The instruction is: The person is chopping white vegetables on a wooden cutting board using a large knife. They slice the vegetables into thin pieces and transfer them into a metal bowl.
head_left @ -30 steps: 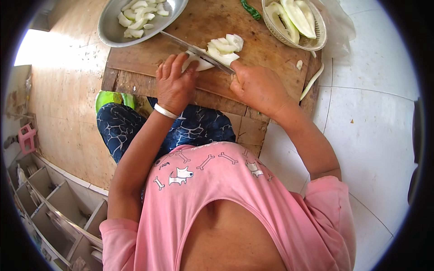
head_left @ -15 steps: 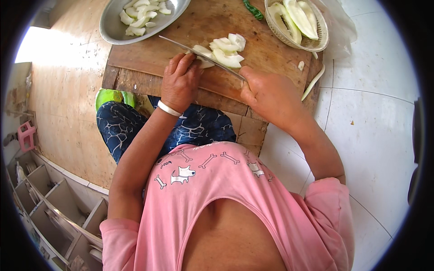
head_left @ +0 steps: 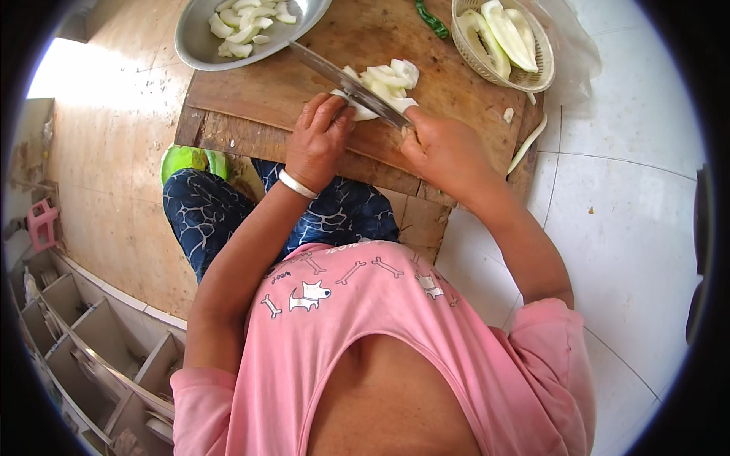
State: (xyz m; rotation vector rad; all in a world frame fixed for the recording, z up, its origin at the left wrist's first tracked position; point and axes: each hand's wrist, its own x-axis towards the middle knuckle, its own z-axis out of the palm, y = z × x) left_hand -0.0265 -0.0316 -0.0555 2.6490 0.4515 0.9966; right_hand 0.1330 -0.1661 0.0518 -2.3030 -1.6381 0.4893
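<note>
My right hand (head_left: pixel 445 148) is closed round the handle of a kitchen knife (head_left: pixel 331 71), whose wide blade slants up to the left over the wooden board (head_left: pixel 247 102). Under the blade lies a pale green gourd piece (head_left: pixel 363 112). The curled fingers of my left hand (head_left: pixel 319 142) press on its left end, close to the blade; a white bangle is on that wrist. Just beyond the knife, a small heap of cut gourd slices (head_left: pixel 394 76) rests on the board. The handle is mostly hidden in my right hand.
At the far left a metal basin (head_left: pixel 185 44) holds more slices. A woven basket (head_left: pixel 461 47) with long gourd pieces stands far right, near a green chili pepper (head_left: pixel 431 19). A peel strip (head_left: pixel 528 144) lies along the right edge. A green object (head_left: pixel 182 163) is below the board's left corner.
The knife blade has tilted, so more of its flat face shows, and it sits slightly further right. My left hand has shifted a little right along the gourd piece.
</note>
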